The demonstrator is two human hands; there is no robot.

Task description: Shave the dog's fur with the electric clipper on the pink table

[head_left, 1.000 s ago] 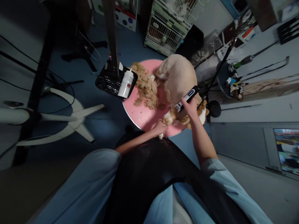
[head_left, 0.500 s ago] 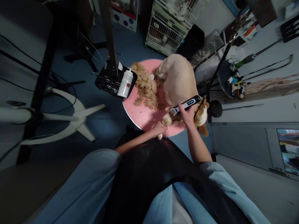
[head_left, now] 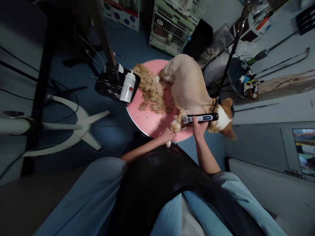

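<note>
The right hand grips the clippers at the near side of the dog, which is on the right of the table. The left hand seems closed around a paw, fingers partly hidden. A sudden jerk could make the clippers nick skin.

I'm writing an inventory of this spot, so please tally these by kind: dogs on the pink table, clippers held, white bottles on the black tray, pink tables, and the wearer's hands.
Dog: 1
Clipper: 1
White bottle: 1
Pink table: 1
Hands: 2 (left hand, right hand)
Total: 6
</note>
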